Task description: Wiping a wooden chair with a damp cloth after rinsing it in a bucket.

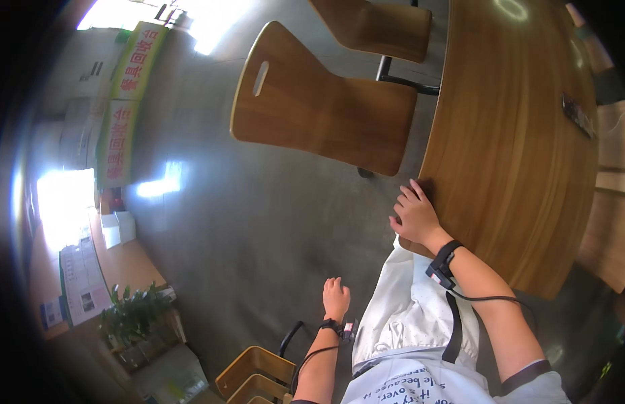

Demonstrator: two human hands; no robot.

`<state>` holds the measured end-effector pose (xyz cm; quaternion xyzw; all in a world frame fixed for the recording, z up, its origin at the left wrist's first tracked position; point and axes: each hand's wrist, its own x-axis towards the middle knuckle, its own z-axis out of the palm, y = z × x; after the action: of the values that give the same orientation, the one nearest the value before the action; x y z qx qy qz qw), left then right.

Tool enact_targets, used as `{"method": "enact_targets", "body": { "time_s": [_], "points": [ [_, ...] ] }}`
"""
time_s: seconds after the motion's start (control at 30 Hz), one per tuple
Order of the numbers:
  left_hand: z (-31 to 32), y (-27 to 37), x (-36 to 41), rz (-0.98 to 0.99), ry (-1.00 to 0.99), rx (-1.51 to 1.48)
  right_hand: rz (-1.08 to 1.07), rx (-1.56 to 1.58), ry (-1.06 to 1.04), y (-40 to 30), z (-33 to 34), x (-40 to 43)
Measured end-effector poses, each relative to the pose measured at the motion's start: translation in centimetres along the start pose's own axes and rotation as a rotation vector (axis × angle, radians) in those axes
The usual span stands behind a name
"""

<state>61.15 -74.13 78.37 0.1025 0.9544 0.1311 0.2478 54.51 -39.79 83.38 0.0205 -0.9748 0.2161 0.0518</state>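
Note:
My right hand rests at the near left corner of a wood-grain tabletop, fingers spread over its edge and holding nothing that I can see. Over the grey floor, my left hand hangs beside my white trousers, its back towards me and its fingers bent. Its palm is hidden. Each wrist wears a black strap with a small device and a cable. A bent-plywood chair with a slot in its backrest stands just beyond my right hand, along the table's left side.
A second plywood chair is farther along the table. A dark flat object, perhaps a phone, lies near the far edge. Behind my left arm are more chairs. At left stand a counter, a leafy plant and green-yellow signs.

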Motion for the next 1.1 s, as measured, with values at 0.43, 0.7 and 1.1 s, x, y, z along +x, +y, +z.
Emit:
{"method": "enact_targets", "body": {
  "time_s": [0.43, 0.7, 1.1],
  "points": [
    [-4.6, 5.8, 20.1, -0.099, -0.329, 0.187, 0.668, 0.13, -0.45, 3.3, 6.8, 14.7],
    [-4.7, 11.9, 31.3, -0.609, -0.638, 0.204, 1.291, 0.717, -0.29, 12.5, 12.7, 17.5],
    [-2.6, 10.7, 34.9, -0.299, -0.561, 0.615, 1.0, -0.005, 0.389, 19.7, 20.2, 20.1]
  ]
}}
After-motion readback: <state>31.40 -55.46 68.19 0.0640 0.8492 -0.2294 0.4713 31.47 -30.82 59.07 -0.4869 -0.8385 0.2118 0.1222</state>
